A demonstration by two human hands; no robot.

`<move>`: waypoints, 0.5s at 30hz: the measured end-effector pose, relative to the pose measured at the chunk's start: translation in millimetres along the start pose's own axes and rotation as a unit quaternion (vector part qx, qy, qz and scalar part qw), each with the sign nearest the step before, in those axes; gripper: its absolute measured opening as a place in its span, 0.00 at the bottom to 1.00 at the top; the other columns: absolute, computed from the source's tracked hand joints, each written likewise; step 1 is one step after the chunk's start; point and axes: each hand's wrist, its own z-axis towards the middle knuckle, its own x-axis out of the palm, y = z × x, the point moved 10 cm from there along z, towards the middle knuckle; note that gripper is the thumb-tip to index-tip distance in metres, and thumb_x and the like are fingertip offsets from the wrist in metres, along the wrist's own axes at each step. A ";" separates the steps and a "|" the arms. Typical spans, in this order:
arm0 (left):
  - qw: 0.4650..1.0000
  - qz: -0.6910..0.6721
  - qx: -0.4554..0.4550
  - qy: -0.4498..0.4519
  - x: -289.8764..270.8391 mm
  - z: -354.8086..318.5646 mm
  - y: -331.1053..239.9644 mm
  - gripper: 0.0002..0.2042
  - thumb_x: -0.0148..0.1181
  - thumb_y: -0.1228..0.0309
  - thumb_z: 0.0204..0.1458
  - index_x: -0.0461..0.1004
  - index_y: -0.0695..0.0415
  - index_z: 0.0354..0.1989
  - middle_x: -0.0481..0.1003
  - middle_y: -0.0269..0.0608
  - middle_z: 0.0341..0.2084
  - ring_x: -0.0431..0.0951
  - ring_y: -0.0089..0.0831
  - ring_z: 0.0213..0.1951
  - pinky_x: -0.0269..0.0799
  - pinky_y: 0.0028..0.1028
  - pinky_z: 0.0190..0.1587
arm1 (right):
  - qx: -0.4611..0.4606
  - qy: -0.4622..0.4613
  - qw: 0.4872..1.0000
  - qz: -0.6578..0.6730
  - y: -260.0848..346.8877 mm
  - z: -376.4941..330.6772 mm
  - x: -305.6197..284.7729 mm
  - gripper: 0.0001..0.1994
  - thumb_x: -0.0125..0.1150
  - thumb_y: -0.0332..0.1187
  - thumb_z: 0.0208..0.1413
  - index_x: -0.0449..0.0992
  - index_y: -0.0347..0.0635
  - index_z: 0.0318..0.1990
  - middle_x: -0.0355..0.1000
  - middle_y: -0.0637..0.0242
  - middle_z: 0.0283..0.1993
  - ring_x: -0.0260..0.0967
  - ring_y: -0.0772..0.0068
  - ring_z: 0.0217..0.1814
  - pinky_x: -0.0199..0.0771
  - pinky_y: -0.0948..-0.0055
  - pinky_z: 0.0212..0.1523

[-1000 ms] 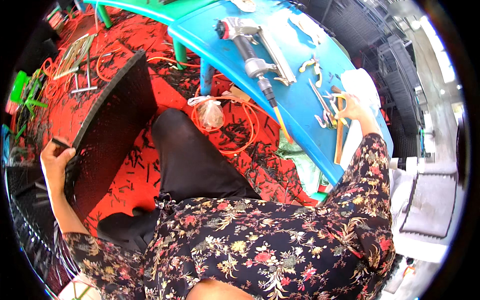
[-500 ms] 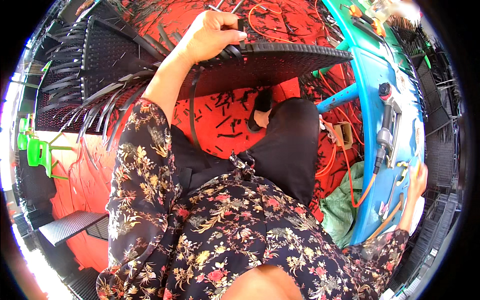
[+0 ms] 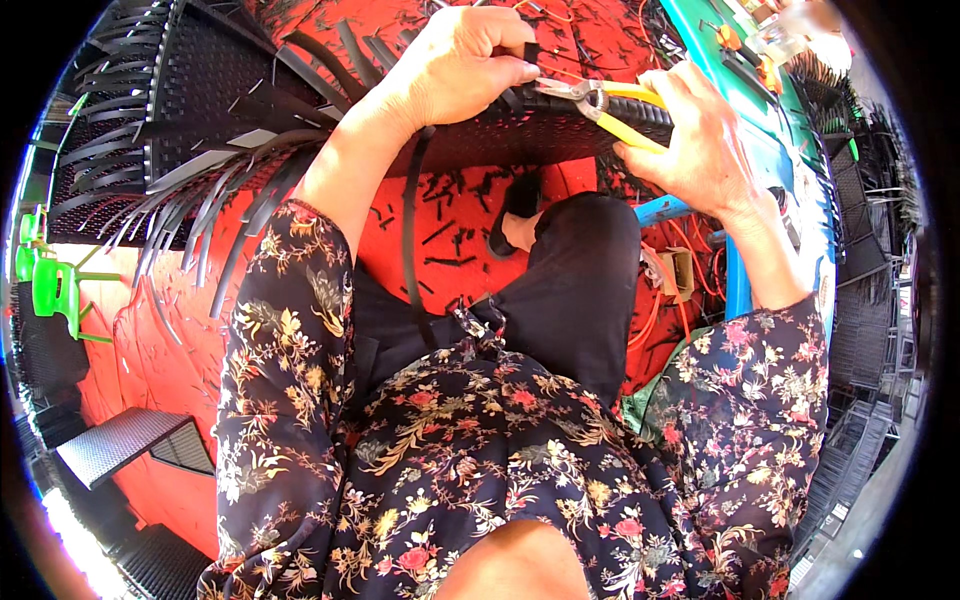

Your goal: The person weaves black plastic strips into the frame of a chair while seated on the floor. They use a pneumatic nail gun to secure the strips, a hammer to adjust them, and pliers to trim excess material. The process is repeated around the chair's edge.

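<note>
Between the thumb and fingers of my left hand (image 3: pixel 455 68) is the short end of a flat black strip (image 3: pixel 531 54), standing up from the edge of a black woven panel (image 3: pixel 560 138). My right hand (image 3: pixel 706 150) is closed round yellow-handled pruning shears (image 3: pixel 600 104). The blades point left, close to the left fingertips and the strip; whether they touch it I cannot tell. Left of my forearm, many loose black strips (image 3: pixel 215 212) fan out from the woven piece. One long strip (image 3: pixel 410 220) hangs down toward my lap.
Black offcuts (image 3: pixel 450 225) litter the red floor covering (image 3: pixel 165 340). On the right stands a blue table (image 3: pixel 738 275) joined by a green one (image 3: pixel 690 22). Orange hoses (image 3: pixel 690 240) run past an open carton (image 3: pixel 678 270). A green chair (image 3: pixel 55 290) is at the left.
My right hand has left the blue table and come up to the panel, now holding the pruning shears. My left hand, still pinching the strip, appears slightly higher and farther right.
</note>
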 end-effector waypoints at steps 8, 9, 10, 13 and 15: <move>0.997 -0.073 0.022 -0.003 0.6 -4.3 -10.8 0.09 0.61 0.80 0.38 0.65 0.64 0.22 0.65 0.46 0.20 0.69 0.42 0.26 0.65 0.33 0.30 | -0.129 -0.010 0.991 -0.037 24.8 10.6 -3.9 0.24 0.69 0.34 0.34 0.70 0.37 0.42 0.65 0.56 0.37 0.68 0.52 0.40 0.70 0.60 0.41; 0.996 -0.082 0.023 0.004 2.0 -4.1 -11.4 0.09 0.61 0.80 0.38 0.65 0.64 0.22 0.65 0.46 0.20 0.69 0.43 0.26 0.65 0.33 0.30 | -0.139 -0.001 0.989 -0.043 27.8 11.4 -1.6 0.25 0.69 0.31 0.34 0.69 0.36 0.43 0.65 0.55 0.38 0.66 0.50 0.41 0.69 0.59 0.42; 0.996 -0.083 0.032 0.001 0.7 -3.4 -14.0 0.09 0.61 0.80 0.39 0.65 0.64 0.22 0.65 0.45 0.20 0.70 0.41 0.26 0.65 0.33 0.30 | -0.148 -0.027 0.988 -0.042 29.7 11.3 -2.9 0.22 0.69 0.32 0.34 0.71 0.38 0.40 0.65 0.57 0.35 0.67 0.51 0.39 0.69 0.59 0.41; 0.995 -0.101 0.016 -0.014 -2.9 -0.6 -11.7 0.09 0.62 0.80 0.40 0.64 0.64 0.21 0.66 0.44 0.20 0.70 0.37 0.25 0.66 0.33 0.30 | -0.086 -0.004 0.996 -0.034 2.1 8.6 14.9 0.18 0.69 0.32 0.36 0.72 0.40 0.37 0.65 0.59 0.32 0.67 0.50 0.38 0.70 0.58 0.41; 0.990 -0.127 -0.058 -0.036 -5.0 -1.9 9.6 0.11 0.62 0.79 0.42 0.63 0.64 0.20 0.66 0.42 0.20 0.70 0.33 0.24 0.66 0.33 0.29 | -0.033 -0.019 0.999 0.004 -12.7 8.4 17.5 0.15 0.68 0.35 0.39 0.73 0.40 0.34 0.67 0.58 0.31 0.68 0.56 0.33 0.70 0.62 0.36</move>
